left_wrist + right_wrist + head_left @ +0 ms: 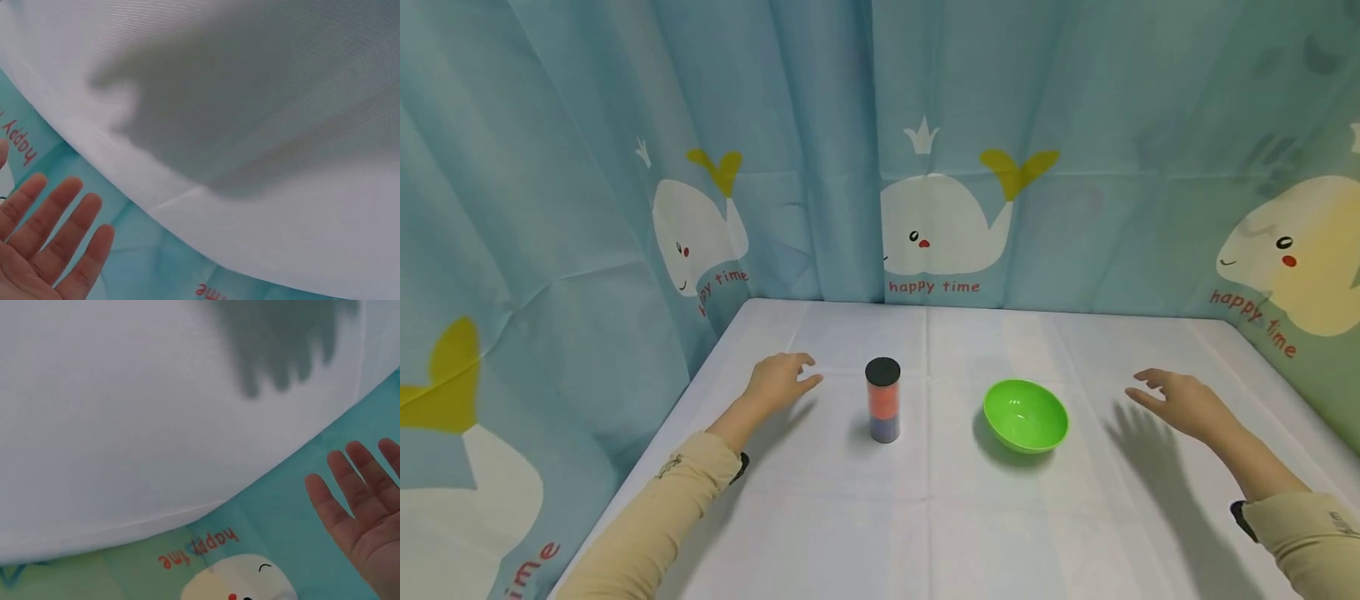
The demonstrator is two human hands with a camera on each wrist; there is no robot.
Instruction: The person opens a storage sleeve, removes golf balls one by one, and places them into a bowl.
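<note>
A white cloth-covered table (925, 517) sits boxed in by a blue curtain (820, 125) printed with whales. Near the middle stands 1 small upright canister (883, 400) with a black cap, a clear wall and orange over dark blue contents. It looks light, rigid and smooth, likely a little slippery and easy to tip; a hold around the mid-body, below the cap, seems safest. Just left of it the left hand (778, 381) hovers, fingers relaxed, holding nothing. To the canister's right, apart from it, rests 1 green bowl (1026, 414), apparently empty. Farther right, the right hand (1180, 402) hangs above the cloth, fingers spread, also empty.
</note>
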